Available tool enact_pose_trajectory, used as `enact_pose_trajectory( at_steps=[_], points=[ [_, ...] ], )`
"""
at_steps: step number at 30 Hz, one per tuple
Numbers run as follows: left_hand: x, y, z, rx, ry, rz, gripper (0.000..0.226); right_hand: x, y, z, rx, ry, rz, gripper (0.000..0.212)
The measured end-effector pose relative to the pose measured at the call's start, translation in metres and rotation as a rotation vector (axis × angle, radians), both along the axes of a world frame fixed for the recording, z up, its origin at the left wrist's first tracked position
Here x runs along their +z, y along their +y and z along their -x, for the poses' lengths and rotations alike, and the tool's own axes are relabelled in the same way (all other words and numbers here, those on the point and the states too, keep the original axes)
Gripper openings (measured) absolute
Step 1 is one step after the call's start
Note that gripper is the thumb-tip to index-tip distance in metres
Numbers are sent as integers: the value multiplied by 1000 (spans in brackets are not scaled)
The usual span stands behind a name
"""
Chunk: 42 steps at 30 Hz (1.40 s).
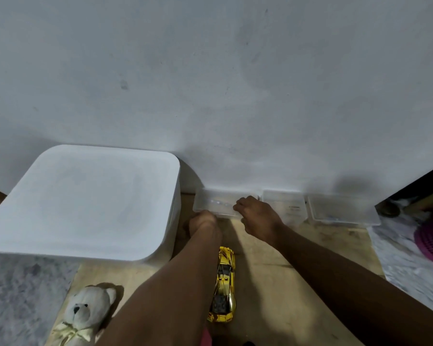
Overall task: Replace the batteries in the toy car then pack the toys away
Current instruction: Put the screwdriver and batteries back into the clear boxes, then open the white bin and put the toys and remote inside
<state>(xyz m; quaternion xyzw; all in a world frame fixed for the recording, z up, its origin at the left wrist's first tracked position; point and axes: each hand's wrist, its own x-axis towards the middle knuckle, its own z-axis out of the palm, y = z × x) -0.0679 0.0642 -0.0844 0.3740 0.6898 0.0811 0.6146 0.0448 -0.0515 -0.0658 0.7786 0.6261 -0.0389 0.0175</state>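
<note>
A shiny gold toy car [224,283] lies on the wooden board between my forearms, pointing away from me. A white teddy bear [85,313] sits at the board's near left corner. Both my hands reach to a small clear plastic box [210,203] standing against the wall. My left hand [201,221] is curled at the box's near left edge. My right hand [256,216] grips the box's right end, fingers curled over its rim. The box's contents are blurred.
A large white bin with its lid on [85,203] stands at the left against the wall. Two more clear plastic boxes [285,208] [342,211] line the wall to the right. A purple mat [432,240] lies on grey carpet at far right.
</note>
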Motion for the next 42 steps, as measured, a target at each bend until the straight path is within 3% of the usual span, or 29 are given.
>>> enact_pose_trajectory(
  at_steps=[2, 5, 8, 12, 14, 17, 23, 31, 35, 38, 42],
  points=[
    [3, 0, -5, 88, -87, 10, 39, -3, 2, 3, 14, -70, -17, 39],
    [4, 0, -3, 80, -7, 3, 41, -5, 6, 3, 23, -113, -52, 46],
    [2, 1, -3, 85, -127, 7, 40, -5, 4, 5, 3, -67, -43, 44],
    [13, -9, 8, 95, -147, 36, 36, 6, 5, 8, -43, -8, 38, 40],
    [23, -11, 11, -26, -124, 31, 47, 18, 4, 11, -79, 49, 88, 46],
    [52, -16, 17, -327, -160, -23, 61, 42, -4, 12, -202, 171, -6, 51],
    [132, -10, 40, -750, -119, -470, 54, 110, -21, 18, -392, 241, -115, 46],
    [233, 40, 116, -720, -178, -792, 31, 172, 18, 84, -561, 481, -281, 30],
    [231, 95, 182, -666, 23, -924, 25, 165, 57, 120, -622, 627, -286, 39],
    [218, 135, 229, -637, 282, -1016, 35, 158, 82, 139, -687, 689, -282, 58],
    [194, 173, 278, -648, 582, -908, 50, 155, 104, 152, -771, 691, -196, 50]
  ],
)
